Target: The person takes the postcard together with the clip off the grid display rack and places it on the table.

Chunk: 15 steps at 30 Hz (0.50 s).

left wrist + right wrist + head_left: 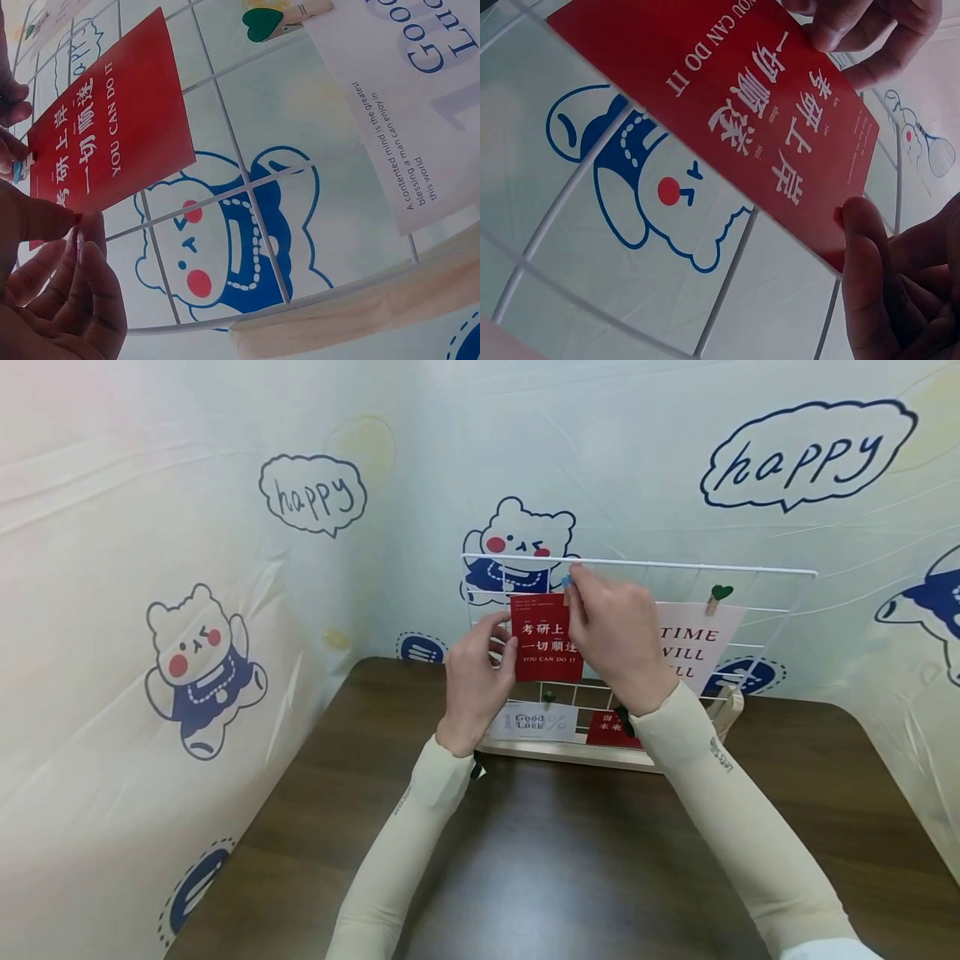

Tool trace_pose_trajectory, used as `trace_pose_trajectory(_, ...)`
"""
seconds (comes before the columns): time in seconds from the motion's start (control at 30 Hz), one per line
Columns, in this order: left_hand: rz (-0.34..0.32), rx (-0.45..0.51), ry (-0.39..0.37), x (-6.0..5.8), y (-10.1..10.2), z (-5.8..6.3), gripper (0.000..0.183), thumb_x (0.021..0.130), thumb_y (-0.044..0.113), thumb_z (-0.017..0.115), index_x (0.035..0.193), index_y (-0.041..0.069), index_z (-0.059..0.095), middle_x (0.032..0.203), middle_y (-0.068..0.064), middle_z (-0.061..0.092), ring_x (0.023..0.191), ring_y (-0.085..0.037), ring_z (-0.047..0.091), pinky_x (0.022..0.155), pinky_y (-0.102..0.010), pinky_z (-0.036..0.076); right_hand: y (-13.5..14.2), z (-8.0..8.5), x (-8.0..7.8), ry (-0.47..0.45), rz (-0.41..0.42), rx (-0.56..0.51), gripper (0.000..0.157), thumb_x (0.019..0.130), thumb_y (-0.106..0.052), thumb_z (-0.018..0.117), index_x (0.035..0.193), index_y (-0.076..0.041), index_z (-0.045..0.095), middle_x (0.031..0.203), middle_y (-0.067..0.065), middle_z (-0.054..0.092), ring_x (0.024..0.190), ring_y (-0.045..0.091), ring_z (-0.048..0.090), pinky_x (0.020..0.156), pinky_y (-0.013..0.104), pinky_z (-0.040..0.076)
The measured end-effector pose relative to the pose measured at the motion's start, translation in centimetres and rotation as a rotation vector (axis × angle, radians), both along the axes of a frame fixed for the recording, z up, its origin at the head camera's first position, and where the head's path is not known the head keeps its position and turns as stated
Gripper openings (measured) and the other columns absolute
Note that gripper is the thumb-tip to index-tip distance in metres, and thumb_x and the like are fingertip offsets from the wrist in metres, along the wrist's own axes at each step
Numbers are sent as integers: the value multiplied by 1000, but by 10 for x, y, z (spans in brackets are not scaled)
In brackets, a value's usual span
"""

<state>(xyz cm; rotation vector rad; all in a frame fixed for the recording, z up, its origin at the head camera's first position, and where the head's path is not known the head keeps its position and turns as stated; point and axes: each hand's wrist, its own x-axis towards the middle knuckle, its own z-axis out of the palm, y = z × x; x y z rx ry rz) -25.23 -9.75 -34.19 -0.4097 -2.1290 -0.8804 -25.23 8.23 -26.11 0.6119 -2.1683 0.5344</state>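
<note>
Cream sleeves (pixel 397 860), left grip (pixel 477 685) pinching red card (pixel 542 642), right grip (pixel 618 639) apparently pinching blue clip (pixel 566 581), partly hiding TIME card (pixel 699 645)

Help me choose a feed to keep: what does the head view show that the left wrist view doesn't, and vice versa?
Only the head view shows the brown table, the cream sleeves and the lower red card beside the Good Luck card.

Only the left wrist view makes that card's small print readable, beginning "A contented mind is the greatest".

Both show the YOU CAN DO IT card, pinched by the left hand, the right hand at the blue clip, the Good Luck card, its green heart clip and the white wire grid.
</note>
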Motion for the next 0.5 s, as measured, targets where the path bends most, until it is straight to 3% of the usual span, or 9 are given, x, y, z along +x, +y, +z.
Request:
trace_pose_trajectory(0.1,0,5,-12,0,1,0,32,93,24,64,122,13,62,97,-3,73,78,-9,69,67,-23,58,-2,1,-1,-59,-7,0,32,100,-18,48,117,1,67,61,12,63,53,27,62,45,30,43)
trace_pose_trajectory(0.27,-17,21,-24,-2,0,0,27,94,25,61,118,12,65,100,-4,73,79,-9,69,68,-27,59,-3,4,-2,-141,11,-54,28,99,-17,51,113,0,67,71,16,69,62,29,68,52,32,52)
trace_pose_trajectory(0.5,-20,29,-29,-4,-1,1,24,96,25,58,113,11,68,102,-3,74,80,-9,69,70,-22,57,-2,3,-5,-126,74,-104,22,98,-14,54,106,-1,69,78,17,72,67,29,70,60,36,56)
